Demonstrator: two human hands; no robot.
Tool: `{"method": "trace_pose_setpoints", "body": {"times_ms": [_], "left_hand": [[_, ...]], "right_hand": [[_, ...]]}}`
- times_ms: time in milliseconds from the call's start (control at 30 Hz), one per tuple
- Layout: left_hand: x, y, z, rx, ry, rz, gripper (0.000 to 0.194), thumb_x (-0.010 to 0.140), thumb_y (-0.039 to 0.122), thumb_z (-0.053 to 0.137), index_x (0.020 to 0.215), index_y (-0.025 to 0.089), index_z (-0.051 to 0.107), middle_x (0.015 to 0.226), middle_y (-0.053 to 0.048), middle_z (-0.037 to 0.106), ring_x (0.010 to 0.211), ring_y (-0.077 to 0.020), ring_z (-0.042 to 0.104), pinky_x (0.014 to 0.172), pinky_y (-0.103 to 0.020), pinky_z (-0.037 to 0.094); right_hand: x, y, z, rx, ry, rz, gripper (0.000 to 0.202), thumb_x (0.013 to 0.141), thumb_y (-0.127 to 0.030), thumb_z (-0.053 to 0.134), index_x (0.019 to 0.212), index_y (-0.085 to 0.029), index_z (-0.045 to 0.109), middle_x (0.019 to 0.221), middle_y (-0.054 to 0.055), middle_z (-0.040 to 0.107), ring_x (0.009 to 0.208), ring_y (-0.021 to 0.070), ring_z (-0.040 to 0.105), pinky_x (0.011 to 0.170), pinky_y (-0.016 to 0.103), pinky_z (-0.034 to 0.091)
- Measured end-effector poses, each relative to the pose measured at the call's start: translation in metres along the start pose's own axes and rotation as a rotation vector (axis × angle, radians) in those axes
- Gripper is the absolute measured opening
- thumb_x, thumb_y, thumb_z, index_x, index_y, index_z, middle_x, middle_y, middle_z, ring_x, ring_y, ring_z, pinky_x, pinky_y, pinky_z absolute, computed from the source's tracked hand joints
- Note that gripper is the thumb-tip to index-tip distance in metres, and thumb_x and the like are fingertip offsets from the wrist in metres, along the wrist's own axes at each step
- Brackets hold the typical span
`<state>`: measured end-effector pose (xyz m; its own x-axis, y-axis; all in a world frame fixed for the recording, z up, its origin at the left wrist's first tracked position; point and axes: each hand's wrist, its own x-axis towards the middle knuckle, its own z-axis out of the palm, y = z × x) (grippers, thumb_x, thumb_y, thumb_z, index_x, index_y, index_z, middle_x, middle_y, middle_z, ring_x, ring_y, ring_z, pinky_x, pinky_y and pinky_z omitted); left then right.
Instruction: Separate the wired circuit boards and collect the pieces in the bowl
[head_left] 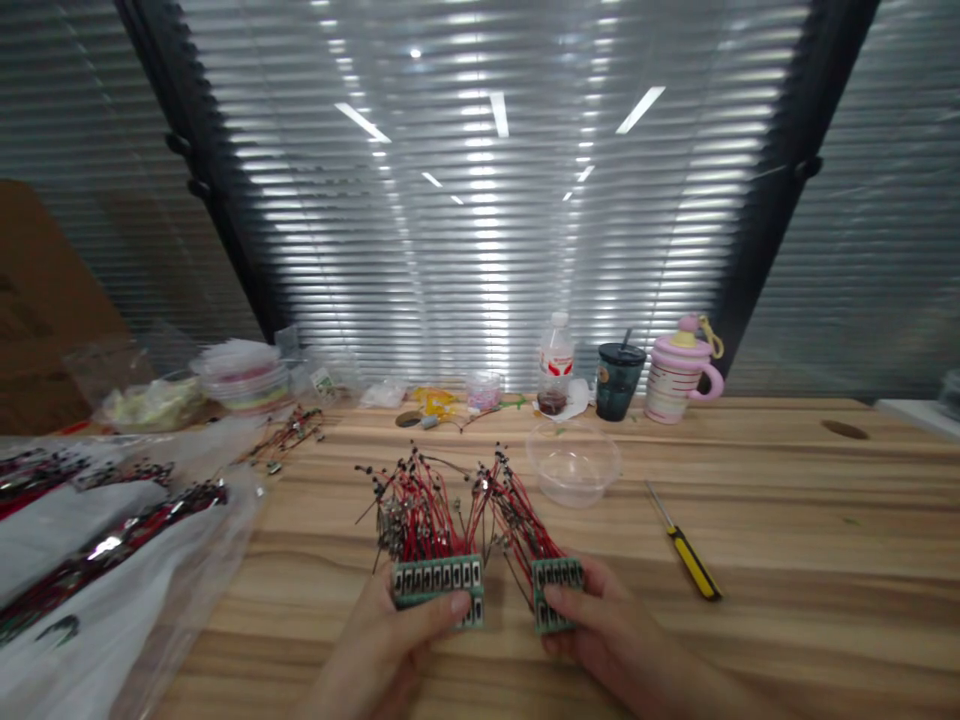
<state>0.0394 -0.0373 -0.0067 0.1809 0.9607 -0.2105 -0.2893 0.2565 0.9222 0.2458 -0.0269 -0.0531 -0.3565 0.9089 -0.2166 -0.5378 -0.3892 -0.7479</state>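
My left hand (405,635) grips a wide green circuit board panel (439,577) with rows of small black-and-white switches, thumb on its front. In my right hand (592,610) is a narrower green panel (557,572) of the same kind, held by its right side. The two panels are apart, with a gap between them. Red and black wires (427,510) fan out behind the left panel over the wooden table (300,590); another bundle of red wires (525,515) runs back from the right one. Some wires between the bundles overlap.
Beyond the wires stands a clear plastic bowl (574,465). A yellow-black screwdriver (694,562) lies at right. A bottle (556,370), a dark cup (616,382) and a pink mug (671,380) line the back. Plastic bags with wired parts (150,540) cover the left.
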Motion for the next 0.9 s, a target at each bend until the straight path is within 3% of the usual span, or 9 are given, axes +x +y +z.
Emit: {"method": "trace_pose_setpoints", "body": {"times_ms": [100, 267, 400, 500, 567, 667, 733, 800, 900], "left_hand": [[-0.002, 0.005, -0.001, 0.082, -0.055, -0.009, 0.04, 0.058, 0.024, 0.078, 0.093, 0.014, 0.062, 0.088, -0.005, 0.07, 0.082, -0.0161, 0.062, 0.076, -0.024, 0.047], [0.004, -0.009, 0.0, 0.387, 0.108, 0.067, 0.039, 0.055, 0.027, 0.079, 0.087, 0.014, 0.06, 0.082, -0.003, 0.07, 0.076, -0.0153, 0.061, 0.071, -0.023, 0.047], [-0.001, -0.031, 0.0, 0.39, -0.062, 0.05, 0.046, 0.049, 0.029, 0.081, 0.087, 0.014, 0.061, 0.083, -0.004, 0.069, 0.074, -0.0165, 0.061, 0.068, -0.024, 0.048], [-0.008, -0.029, 0.0, 0.363, -0.103, 0.029, 0.049, 0.046, 0.03, 0.081, 0.089, 0.015, 0.061, 0.085, -0.006, 0.07, 0.076, -0.0191, 0.063, 0.07, -0.027, 0.05], [-0.009, -0.016, 0.001, 0.398, -0.014, 0.05, 0.047, 0.047, 0.034, 0.08, 0.086, 0.015, 0.062, 0.081, -0.006, 0.071, 0.075, -0.0201, 0.064, 0.067, -0.026, 0.051], [0.001, 0.012, -0.003, 0.439, 0.343, 0.166, 0.049, 0.051, 0.035, 0.078, 0.091, 0.016, 0.059, 0.089, -0.005, 0.072, 0.082, -0.0203, 0.066, 0.076, -0.027, 0.052], [0.014, 0.027, -0.011, 0.574, 0.488, 0.183, 0.045, 0.052, 0.034, 0.077, 0.089, 0.014, 0.059, 0.085, -0.005, 0.072, 0.082, -0.0208, 0.066, 0.078, -0.028, 0.052], [0.03, 0.035, -0.023, 0.676, 0.471, 0.235, 0.047, 0.055, 0.035, 0.075, 0.093, 0.014, 0.058, 0.086, -0.006, 0.072, 0.079, -0.0213, 0.067, 0.074, -0.028, 0.053], [0.049, 0.033, -0.045, 0.847, 0.398, 0.153, 0.047, 0.063, 0.043, 0.065, 0.095, 0.01, 0.056, 0.086, -0.01, 0.071, 0.076, -0.0231, 0.067, 0.067, -0.031, 0.054]], "right_hand": [[-0.001, 0.002, 0.002, -0.063, 0.02, -0.01, 0.039, 0.057, -0.027, 0.082, 0.089, -0.014, 0.064, 0.072, 0.0, 0.064, 0.061, 0.0102, 0.056, 0.049, 0.02, 0.044], [0.001, -0.002, 0.001, 0.065, 0.036, 0.012, 0.031, 0.059, -0.026, 0.081, 0.081, -0.012, 0.063, 0.066, -0.001, 0.063, 0.056, 0.0082, 0.056, 0.052, 0.02, 0.044], [0.004, -0.002, 0.0, 0.083, 0.008, -0.028, 0.033, 0.067, -0.026, 0.077, 0.093, -0.013, 0.062, 0.085, 0.004, 0.067, 0.072, 0.0124, 0.062, 0.061, 0.023, 0.048], [0.004, 0.001, 0.003, 0.023, -0.011, -0.05, 0.037, 0.068, -0.027, 0.076, 0.099, -0.014, 0.06, 0.09, 0.004, 0.066, 0.074, 0.0128, 0.061, 0.059, 0.023, 0.047], [0.004, 0.003, 0.003, -0.021, 0.017, -0.056, 0.035, 0.066, -0.029, 0.077, 0.093, -0.013, 0.062, 0.079, 0.001, 0.063, 0.064, 0.0096, 0.056, 0.052, 0.02, 0.045], [0.005, 0.005, 0.003, -0.087, 0.031, -0.073, 0.033, 0.063, -0.032, 0.078, 0.086, -0.012, 0.064, 0.07, -0.001, 0.059, 0.059, 0.0081, 0.052, 0.048, 0.019, 0.044], [0.005, 0.005, 0.002, -0.113, 0.009, -0.1, 0.033, 0.064, -0.032, 0.078, 0.087, -0.013, 0.065, 0.073, -0.001, 0.06, 0.063, 0.0086, 0.053, 0.051, 0.02, 0.045], [0.005, 0.004, 0.001, -0.114, -0.027, -0.115, 0.035, 0.063, -0.031, 0.079, 0.091, -0.014, 0.065, 0.077, 0.001, 0.062, 0.066, 0.0098, 0.055, 0.054, 0.022, 0.047], [0.002, 0.002, 0.0, -0.062, -0.045, -0.098, 0.038, 0.06, -0.028, 0.081, 0.092, -0.015, 0.066, 0.083, 0.003, 0.066, 0.071, 0.0114, 0.058, 0.059, 0.023, 0.049]]}}
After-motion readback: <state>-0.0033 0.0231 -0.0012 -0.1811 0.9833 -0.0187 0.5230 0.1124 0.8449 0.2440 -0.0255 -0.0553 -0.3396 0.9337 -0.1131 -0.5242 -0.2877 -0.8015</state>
